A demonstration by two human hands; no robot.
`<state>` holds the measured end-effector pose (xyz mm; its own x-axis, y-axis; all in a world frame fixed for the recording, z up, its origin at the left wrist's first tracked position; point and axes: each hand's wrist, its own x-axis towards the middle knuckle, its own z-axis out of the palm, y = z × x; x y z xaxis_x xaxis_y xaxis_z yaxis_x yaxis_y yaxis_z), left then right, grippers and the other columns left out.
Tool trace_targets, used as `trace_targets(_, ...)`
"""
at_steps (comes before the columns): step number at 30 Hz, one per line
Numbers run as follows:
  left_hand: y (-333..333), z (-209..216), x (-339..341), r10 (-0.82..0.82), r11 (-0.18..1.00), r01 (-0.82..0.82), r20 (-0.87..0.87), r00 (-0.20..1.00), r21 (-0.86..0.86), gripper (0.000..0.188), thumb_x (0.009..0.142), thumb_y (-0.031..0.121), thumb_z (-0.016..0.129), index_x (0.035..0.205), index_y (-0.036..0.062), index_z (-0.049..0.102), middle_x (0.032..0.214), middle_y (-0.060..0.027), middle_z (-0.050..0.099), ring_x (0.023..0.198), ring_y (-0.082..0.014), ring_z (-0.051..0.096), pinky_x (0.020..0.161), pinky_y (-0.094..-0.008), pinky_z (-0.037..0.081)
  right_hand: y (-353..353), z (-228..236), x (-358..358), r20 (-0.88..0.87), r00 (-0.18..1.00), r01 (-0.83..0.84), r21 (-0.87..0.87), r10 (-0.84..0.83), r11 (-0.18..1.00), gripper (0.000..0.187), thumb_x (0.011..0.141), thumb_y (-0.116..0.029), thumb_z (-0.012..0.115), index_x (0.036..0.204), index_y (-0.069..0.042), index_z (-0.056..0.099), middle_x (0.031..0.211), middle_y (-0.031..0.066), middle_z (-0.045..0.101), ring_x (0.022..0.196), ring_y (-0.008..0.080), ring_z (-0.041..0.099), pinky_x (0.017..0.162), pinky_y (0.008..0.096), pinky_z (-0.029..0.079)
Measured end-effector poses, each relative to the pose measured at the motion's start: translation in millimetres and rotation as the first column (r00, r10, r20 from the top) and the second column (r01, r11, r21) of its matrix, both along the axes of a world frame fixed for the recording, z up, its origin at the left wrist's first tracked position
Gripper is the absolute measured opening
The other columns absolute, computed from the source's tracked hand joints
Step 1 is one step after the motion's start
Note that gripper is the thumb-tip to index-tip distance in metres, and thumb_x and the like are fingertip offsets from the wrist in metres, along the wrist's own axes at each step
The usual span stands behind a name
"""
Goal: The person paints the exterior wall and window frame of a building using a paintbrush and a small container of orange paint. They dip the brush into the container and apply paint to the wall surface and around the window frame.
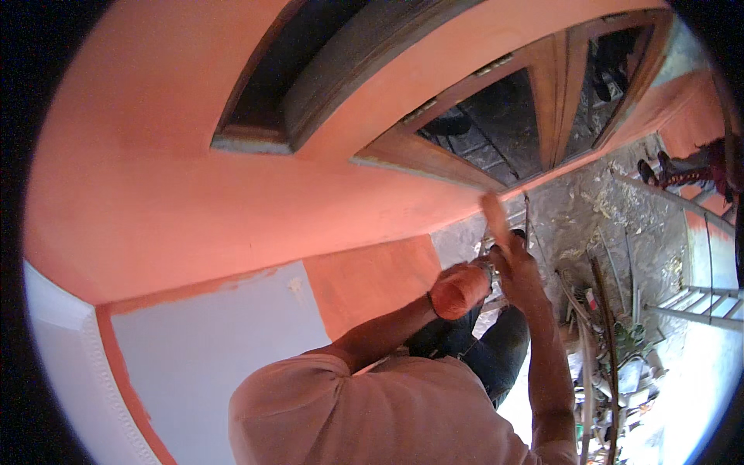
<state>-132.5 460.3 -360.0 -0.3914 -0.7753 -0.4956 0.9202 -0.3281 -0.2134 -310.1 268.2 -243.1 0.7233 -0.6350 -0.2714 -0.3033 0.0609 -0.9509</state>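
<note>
Orange coats the pot my left hand holds — right fingers round the brush (blurred) — so I'd keep that pot level, strokes even.

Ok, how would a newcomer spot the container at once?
Find the pale shirt at bottom centre. Just above it, in the left hand, is a round container. Its open mouth and orange-coated inside set it apart from the slim, blurred tool in the right hand.

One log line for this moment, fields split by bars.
left hand: holding orange container | right hand: holding brush, blurred | wall: orange and pale-blue areas
</note>
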Motion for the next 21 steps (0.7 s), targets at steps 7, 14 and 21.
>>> trace_targets(7, 55.7, 39.9, 48.1, 0.314, 0.935, -0.33, 0.13, 0.94, 0.129, 0.06, 0.103, 0.051, 0.053, 0.136, 0.0006, 0.056, 0.127, -0.0284, 0.064, 0.117, -0.0485, 0.063, 0.095, -0.0653, 0.056, -19.4, 89.8, 196.5, 0.292, 0.717, -0.678, 0.076, 0.633, 0.731, 0.035, 0.1, -0.032, 0.064, 0.09, 0.002, 0.063, 0.071, 0.0027, 0.057, 0.063, 0.0122, 0.057, 0.059, 0.0347, 0.05)
trace_targets(14, 74.7, 51.9, 49.1, 0.422, 0.9, -0.432, 0.136, 0.897, 0.06, 0.058, 0.103, 0.052, 0.053, 0.132, 0.0014, 0.058, 0.126, -0.0285, 0.064, 0.119, -0.0502, 0.062, 0.094, -0.0658, 0.056, -131.7, 75.2, 171.1, 0.448, 0.883, -0.395, 0.542, 0.143, 0.741, 0.013, 0.092, -0.021, 0.076, 0.096, -0.009, 0.071, 0.069, -0.0062, 0.055, 0.055, 0.0047, 0.049, 0.045, 0.0202, 0.037)
trace_targets(21, 86.7, 55.8, 51.0, 0.438, 0.889, -0.449, 0.118, 0.891, 0.09, 0.06, 0.103, 0.051, 0.053, 0.131, -0.0016, 0.058, 0.128, -0.0294, 0.063, 0.12, -0.0496, 0.061, 0.093, -0.0659, 0.056, -241.0, 73.5, 8.7, 0.442, 0.705, 0.328, 0.491, -0.555, 0.807, 0.033, 0.102, -0.029, 0.062, 0.126, -0.006, 0.067, 0.085, -0.004, 0.061, 0.066, 0.0049, 0.053, 0.051, 0.0215, 0.038)
